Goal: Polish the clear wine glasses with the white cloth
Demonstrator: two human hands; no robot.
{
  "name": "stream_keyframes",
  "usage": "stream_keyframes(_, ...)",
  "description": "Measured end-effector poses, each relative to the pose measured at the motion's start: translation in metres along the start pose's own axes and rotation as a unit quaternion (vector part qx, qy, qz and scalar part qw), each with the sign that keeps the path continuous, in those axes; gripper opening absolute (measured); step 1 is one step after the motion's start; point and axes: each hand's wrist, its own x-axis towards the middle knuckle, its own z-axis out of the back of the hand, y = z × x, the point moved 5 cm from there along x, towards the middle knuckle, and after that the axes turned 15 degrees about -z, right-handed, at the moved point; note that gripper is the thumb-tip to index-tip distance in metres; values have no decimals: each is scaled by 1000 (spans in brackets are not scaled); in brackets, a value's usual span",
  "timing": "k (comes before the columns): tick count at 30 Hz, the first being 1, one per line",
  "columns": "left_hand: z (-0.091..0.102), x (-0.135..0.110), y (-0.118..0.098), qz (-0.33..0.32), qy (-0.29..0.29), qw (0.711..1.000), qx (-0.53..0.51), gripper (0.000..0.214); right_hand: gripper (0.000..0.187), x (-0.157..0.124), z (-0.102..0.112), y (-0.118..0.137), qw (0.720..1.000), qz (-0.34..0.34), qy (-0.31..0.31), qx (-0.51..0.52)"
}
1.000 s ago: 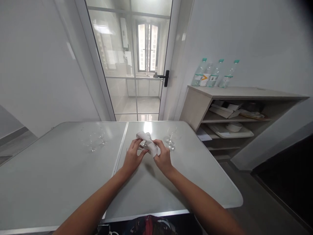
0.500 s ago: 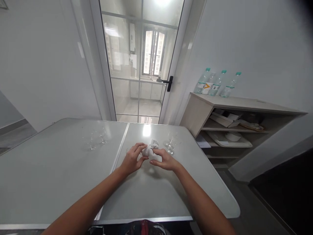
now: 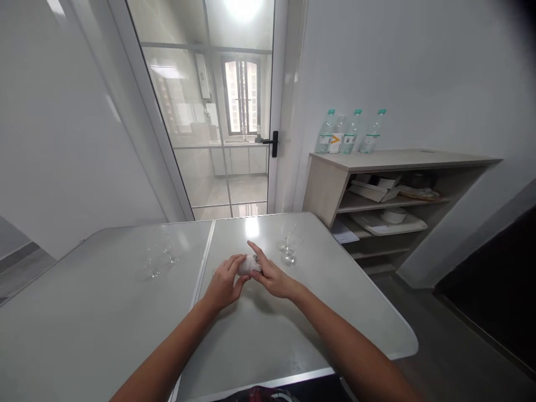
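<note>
Forearms angled in, L hand (image 3: 223, 285) & R hand (image 3: 273, 278) holding white cloth (image 3: 248, 266) btwn curled fingers, R index straight; grey tbl (image 3: 335, 318), stemmed glasses (image 3: 288, 259) nearby, glass-paned door (image 3: 273, 187) beyond.

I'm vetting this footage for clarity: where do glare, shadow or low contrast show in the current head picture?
In the head view, glare whitens a patch of the table beyond the left hand and right hand; in the head view, a soft shadow lies below them, the clear glasses blend into the pale table, and the top right corner goes black.
</note>
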Motion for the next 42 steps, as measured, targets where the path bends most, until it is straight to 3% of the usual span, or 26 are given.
stream_keyframes(3,-6,2,2,-29,40,995,82,44,56,7,1,-12,996,-33,-59,64)
stream_keyframes(7,-7,8,-1,-14,65,990,125,47,51,14,-3,-27,979,-48,-132,149)
stream_keyframes(13,13,12,-9,-43,18,984,169,47,44,10,2,-24,957,-49,-198,208)
stream_keyframes(16,9,5,0,-8,7,993,115,44,46,9,10,-22,958,-71,-188,206)
stream_keyframes(19,-6,-6,14,93,0,995,-30,49,47,7,16,-12,984,-36,-130,119)
stream_keyframes(21,-16,-11,20,175,-6,966,-187,58,46,2,20,-4,995,8,-95,30)
stream_keyframes(23,-25,-12,20,231,21,903,-360,62,47,-3,22,4,997,49,-56,-37)
stream_keyframes(25,-27,-11,17,252,68,841,-474,62,47,-7,22,10,994,82,-28,-73)
stream_keyframes(26,-25,-10,16,253,87,826,-496,61,46,-7,21,11,992,90,-25,-83)
stream_keyframes(28,-20,-8,21,251,85,845,-465,61,44,-4,18,9,993,76,-37,-86)
stream_keyframes(32,-11,-9,28,204,21,961,-183,54,41,11,14,-13,994,-25,-104,26)
stream_keyframes(35,-14,-9,19,171,13,984,-57,50,42,16,14,-27,977,-72,-151,130)
stream_keyframes(37,-18,-8,13,178,9,980,-93,51,43,16,16,-26,976,-68,-158,137)
stream_keyframes(39,-22,-5,9,214,6,952,-218,49,44,13,18,-18,983,-45,-137,110)
stream_keyframes(40,-26,-5,8,239,9,922,-305,48,45,11,19,-13,988,-33,-119,98)
stream_keyframes(42,-32,-4,4,289,21,828,-480,48,46,7,21,-6,992,-17,-89,92)
